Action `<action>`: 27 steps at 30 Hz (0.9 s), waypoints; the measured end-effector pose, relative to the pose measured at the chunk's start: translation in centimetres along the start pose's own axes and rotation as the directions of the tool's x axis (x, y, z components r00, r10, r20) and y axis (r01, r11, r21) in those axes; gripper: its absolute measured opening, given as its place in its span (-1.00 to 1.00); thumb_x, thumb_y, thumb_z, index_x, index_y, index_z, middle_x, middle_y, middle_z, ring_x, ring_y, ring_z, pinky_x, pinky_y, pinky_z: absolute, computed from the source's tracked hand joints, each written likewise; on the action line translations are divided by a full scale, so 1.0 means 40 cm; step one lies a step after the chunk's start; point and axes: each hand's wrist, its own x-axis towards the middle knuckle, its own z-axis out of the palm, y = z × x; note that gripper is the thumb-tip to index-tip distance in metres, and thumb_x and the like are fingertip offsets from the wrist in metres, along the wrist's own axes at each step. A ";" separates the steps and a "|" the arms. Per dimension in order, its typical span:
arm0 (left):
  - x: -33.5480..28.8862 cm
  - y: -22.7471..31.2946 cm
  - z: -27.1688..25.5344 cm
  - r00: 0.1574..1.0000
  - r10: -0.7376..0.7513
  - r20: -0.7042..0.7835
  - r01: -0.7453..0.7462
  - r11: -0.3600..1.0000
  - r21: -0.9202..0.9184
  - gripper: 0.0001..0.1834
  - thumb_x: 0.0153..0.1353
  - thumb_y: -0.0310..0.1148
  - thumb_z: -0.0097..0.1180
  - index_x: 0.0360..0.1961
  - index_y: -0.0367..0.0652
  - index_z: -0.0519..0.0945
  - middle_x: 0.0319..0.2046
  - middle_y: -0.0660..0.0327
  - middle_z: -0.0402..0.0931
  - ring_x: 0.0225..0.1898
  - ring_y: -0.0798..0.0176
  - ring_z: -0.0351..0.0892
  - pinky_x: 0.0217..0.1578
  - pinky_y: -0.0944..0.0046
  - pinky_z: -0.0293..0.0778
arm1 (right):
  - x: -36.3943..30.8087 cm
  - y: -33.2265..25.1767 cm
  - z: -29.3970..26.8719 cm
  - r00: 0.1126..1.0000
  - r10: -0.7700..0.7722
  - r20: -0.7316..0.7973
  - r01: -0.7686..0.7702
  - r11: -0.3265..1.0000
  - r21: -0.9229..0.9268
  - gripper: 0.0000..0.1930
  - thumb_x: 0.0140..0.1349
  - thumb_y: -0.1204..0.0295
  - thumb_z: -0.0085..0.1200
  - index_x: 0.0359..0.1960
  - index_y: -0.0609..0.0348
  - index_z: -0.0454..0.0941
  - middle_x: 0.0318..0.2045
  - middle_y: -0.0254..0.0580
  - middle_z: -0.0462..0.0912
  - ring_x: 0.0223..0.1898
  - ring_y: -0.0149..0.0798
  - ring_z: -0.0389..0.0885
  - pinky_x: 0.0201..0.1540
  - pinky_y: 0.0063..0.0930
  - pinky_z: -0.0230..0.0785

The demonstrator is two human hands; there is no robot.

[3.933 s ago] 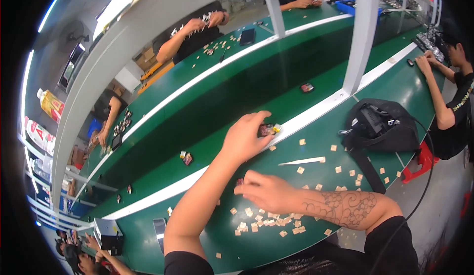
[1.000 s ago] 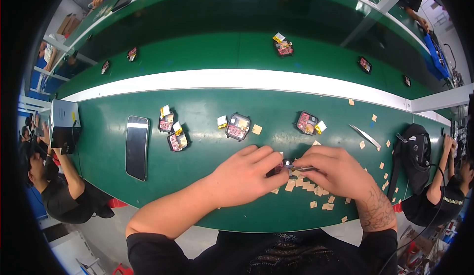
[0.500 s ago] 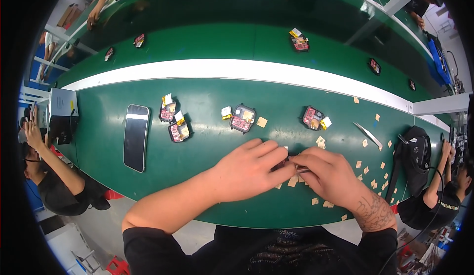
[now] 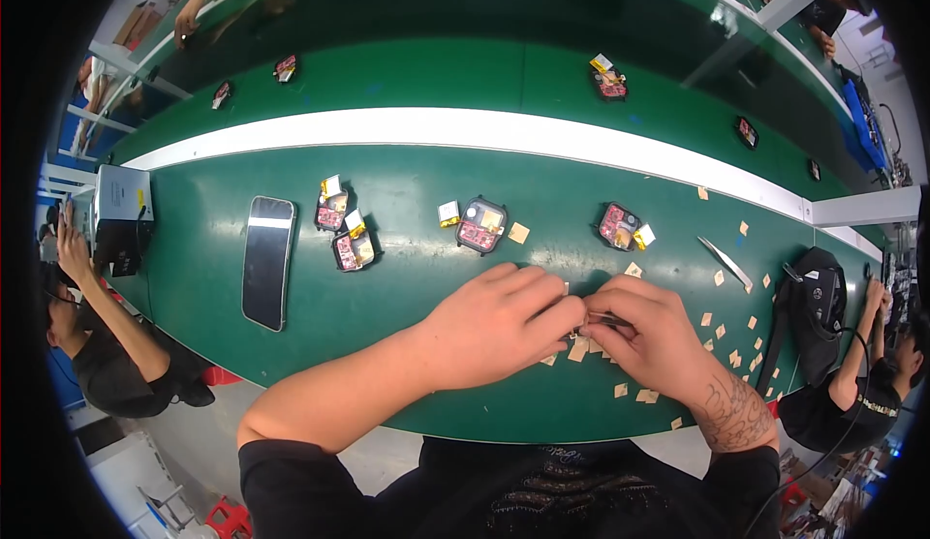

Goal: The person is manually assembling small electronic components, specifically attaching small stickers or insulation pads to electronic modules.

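My left hand (image 4: 509, 321) is closed near the table's front edge, its fingers curled round something small that they hide. Fingertips of my right hand (image 4: 647, 331) pinch slim dark metal tweezers (image 4: 609, 320), whose tips end at the left hand's fingers. Under and beside the hands lie small beige square pads (image 4: 578, 349). Beyond them sit black-cased modules with red circuit boards and silver-yellow battery packs: one module (image 4: 618, 226) past the right hand, another module (image 4: 480, 225) past the left, and a pair of modules (image 4: 354, 247) farther left.
A phone (image 4: 268, 263) lies on the green table (image 4: 407, 176) at left, near a box (image 4: 124, 212). Silver tweezers (image 4: 725, 263) and a black bag (image 4: 812, 297) are at right. A white divider (image 4: 465, 127) crosses behind; more modules lie beyond it. Co-workers sit at both sides.
My right fingertips have drawn in against the left hand, and the tweezers have turned in their pinch. The dark reddish part seen between the hands before is now covered. The view has shifted slightly.
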 end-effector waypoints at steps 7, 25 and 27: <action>0.002 0.001 -0.004 1.000 -0.012 -0.013 0.012 0.999 -0.035 -0.57 0.16 -0.22 0.53 -0.08 -0.14 0.56 -0.20 0.14 0.52 -0.17 -0.02 0.62 -0.14 0.04 0.55 | -0.003 -0.017 0.013 0.997 -0.005 -0.072 0.002 0.999 -0.032 -0.77 0.26 0.66 0.36 -0.05 0.26 0.75 -0.25 -0.11 0.71 -0.34 -0.02 0.75 -0.31 -0.24 0.63; -0.005 0.020 0.014 0.993 -0.064 -0.099 0.059 0.997 -0.044 -0.57 0.12 -0.33 0.54 -0.09 -0.17 0.56 -0.20 0.08 0.57 -0.20 -0.09 0.65 -0.17 0.00 0.61 | 0.004 -0.032 0.017 0.995 0.084 -0.061 -0.084 0.996 0.008 -0.85 0.30 0.61 0.36 -0.11 0.28 0.77 -0.28 -0.06 0.75 -0.36 -0.02 0.79 -0.32 -0.28 0.64; -0.005 0.018 0.013 0.994 -0.052 -0.091 0.048 0.998 -0.043 -0.57 0.13 -0.32 0.54 -0.09 -0.17 0.57 -0.20 0.08 0.57 -0.21 -0.09 0.65 -0.17 -0.01 0.61 | 0.007 -0.038 0.016 0.994 0.087 -0.070 -0.089 0.996 -0.018 -0.86 0.30 0.60 0.37 -0.12 0.28 0.78 -0.28 -0.06 0.77 -0.36 -0.02 0.79 -0.32 -0.27 0.64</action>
